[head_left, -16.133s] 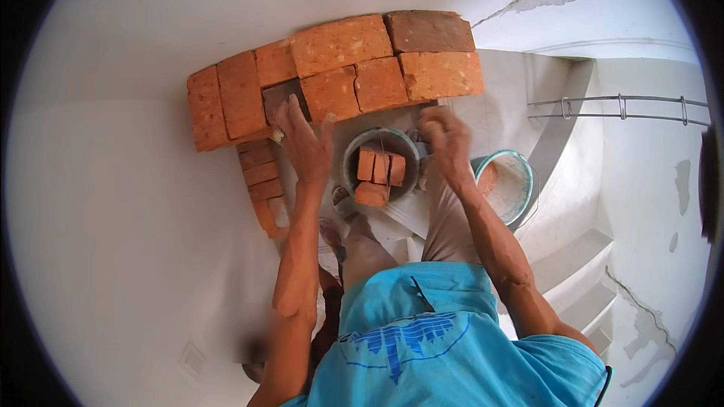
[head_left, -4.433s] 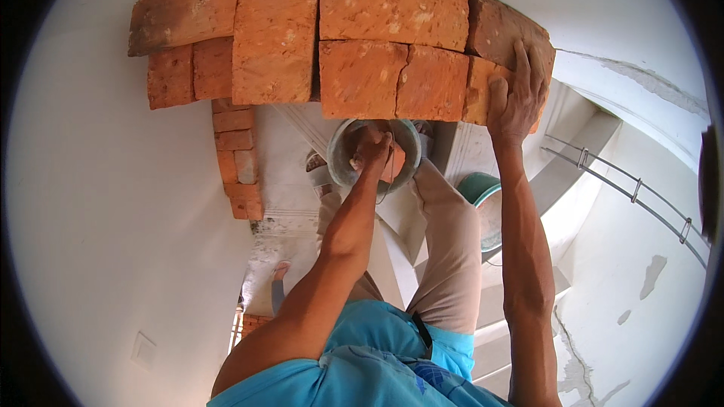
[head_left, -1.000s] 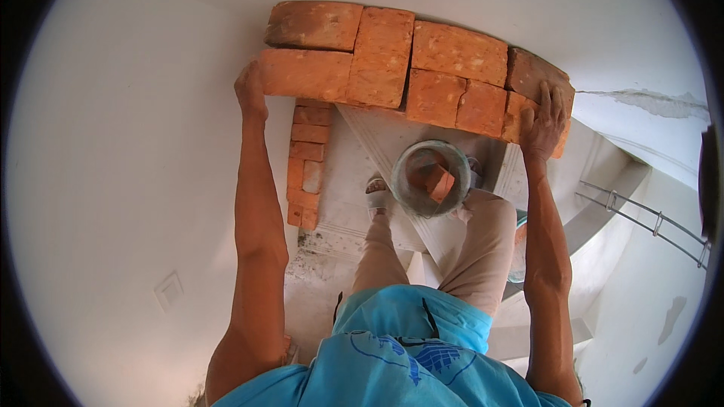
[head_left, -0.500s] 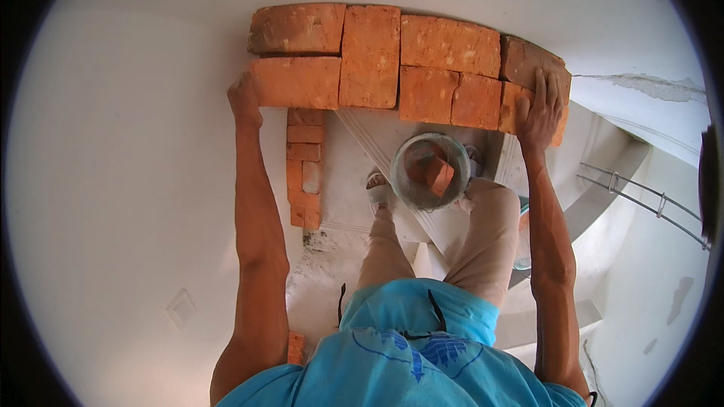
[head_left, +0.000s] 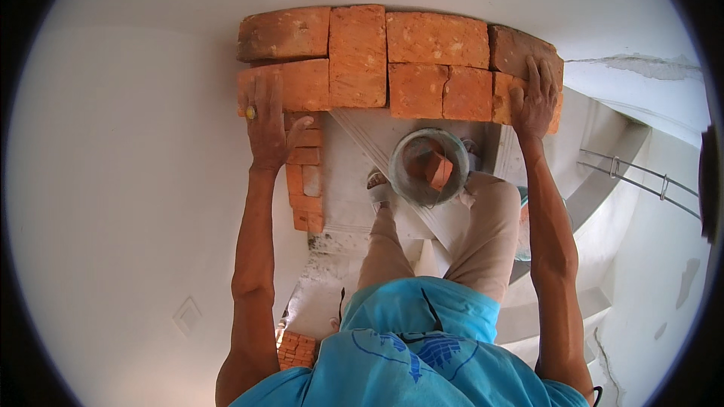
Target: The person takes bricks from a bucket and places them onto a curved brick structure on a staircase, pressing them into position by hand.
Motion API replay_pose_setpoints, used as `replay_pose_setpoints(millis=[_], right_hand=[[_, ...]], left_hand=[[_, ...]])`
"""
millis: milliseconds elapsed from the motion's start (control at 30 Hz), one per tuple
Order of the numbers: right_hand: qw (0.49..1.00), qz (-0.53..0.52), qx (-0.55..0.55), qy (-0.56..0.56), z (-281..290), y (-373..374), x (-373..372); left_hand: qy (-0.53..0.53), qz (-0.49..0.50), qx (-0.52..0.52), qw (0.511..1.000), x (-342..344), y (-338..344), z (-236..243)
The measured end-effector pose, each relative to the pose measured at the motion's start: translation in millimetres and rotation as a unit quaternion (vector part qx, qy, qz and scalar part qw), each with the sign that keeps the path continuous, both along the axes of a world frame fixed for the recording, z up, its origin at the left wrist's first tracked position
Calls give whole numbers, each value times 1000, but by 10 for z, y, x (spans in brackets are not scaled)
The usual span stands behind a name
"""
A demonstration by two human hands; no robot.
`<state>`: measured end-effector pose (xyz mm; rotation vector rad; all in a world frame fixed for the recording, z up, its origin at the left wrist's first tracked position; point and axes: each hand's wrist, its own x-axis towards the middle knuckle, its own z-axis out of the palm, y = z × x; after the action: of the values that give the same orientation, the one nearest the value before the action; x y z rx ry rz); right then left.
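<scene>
A row of orange bricks [head_left: 357,56] lies two deep against the white wall, set close together. My left hand [head_left: 265,130] rests on the left front brick [head_left: 305,83], its fingers stretched over the top and the thumb apart. A ring shows on it. At the other end, my right hand [head_left: 535,104] lies with fingers spread over the dark back brick [head_left: 515,49] and the front brick [head_left: 503,94] at that corner. Neither hand is wrapped round a brick. Cracked or split, a pair of short pieces [head_left: 417,90] sits in the front of the row.
Below the row, a bucket [head_left: 396,169] with brick pieces [head_left: 438,171] in it stands between my feet. A narrow brick stack [head_left: 305,157] rises along the left wall. Metal rods [head_left: 641,183] jut out at the right. More bricks [head_left: 297,349] lie low at the left.
My left hand has moved from gripping the outer end of the left front brick to lying open on its top. My right hand stays on the right end.
</scene>
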<state>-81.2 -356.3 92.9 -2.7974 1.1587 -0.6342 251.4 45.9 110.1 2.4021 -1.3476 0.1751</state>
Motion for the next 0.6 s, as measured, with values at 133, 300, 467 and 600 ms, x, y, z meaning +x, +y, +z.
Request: replay_pose_setpoints(millis=[133, 300, 467, 600], right_hand=[[1000, 7, 5, -3, -35, -27, -5], [1000, -4, -8, 7, -51, -17, -5], [1000, -1, -4, -6, -56, -26, -9], [1000, -5, -17, -8, -60, -41, -29]], left_hand=[[-51, -18, 68, 996, 70, -84, -77], [-44, 8, 82, 996, 22, -155, -123], [1, 26, 94, 995, -7, -245, -4], [53, -12, -8, 998, -300, -474, 174]])
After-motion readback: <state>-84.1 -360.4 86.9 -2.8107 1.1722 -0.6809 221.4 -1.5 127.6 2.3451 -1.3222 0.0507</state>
